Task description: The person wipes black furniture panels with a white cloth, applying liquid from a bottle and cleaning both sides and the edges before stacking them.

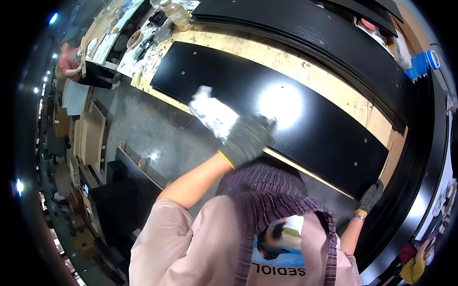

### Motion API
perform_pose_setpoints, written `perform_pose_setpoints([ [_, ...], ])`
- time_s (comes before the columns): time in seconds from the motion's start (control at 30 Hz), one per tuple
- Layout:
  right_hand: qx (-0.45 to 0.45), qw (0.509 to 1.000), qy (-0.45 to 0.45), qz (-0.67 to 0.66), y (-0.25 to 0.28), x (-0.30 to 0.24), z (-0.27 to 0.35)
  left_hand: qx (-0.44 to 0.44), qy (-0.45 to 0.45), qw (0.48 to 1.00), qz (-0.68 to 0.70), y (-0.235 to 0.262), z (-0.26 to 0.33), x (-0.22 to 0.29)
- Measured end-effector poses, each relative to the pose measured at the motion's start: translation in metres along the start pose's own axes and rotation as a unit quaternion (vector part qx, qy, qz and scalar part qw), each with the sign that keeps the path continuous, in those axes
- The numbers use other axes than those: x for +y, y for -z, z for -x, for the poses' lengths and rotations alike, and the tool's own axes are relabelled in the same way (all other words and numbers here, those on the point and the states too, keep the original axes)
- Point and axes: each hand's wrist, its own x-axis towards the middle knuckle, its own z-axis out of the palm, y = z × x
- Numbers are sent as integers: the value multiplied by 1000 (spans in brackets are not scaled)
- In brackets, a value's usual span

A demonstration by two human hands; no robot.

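Left hand (248,138) in grey knit glove, fingers clamped on crumpled white cloth (212,113) – cloth lies on near edge of long black panel (286,109). Panel glossy, fine wood grain, small drill holes, flat on pale worn workbench (305,66). Right hand (371,196), gloved, grips panel's far-right corner – fingertips hidden behind edge. More black boards (310,28) stacked beyond.

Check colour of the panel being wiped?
Glossy black panel with faint grain; head view shows it.
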Motion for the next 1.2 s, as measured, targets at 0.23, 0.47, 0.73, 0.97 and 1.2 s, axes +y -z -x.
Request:
perform_pose_setpoints([
  [0.23,35,999,11,37,-3,-10,6,180,221,953,-103,19,6,-184],
  [0.47,58,996,4,70,-7,-10,7,244,68,963,-95,15,-19,-83],
  [0.73,77,984,-9,163,-4,-22,16,52,-239,967,74,29,3,5],
  [0.97,149,969,98,171,-42,-170,122,70,123,969,-201,43,-9,-326],
  [1.2,45,981,187,33,-128,-354,200,192,52,970,-137,75,-22,-375],
])
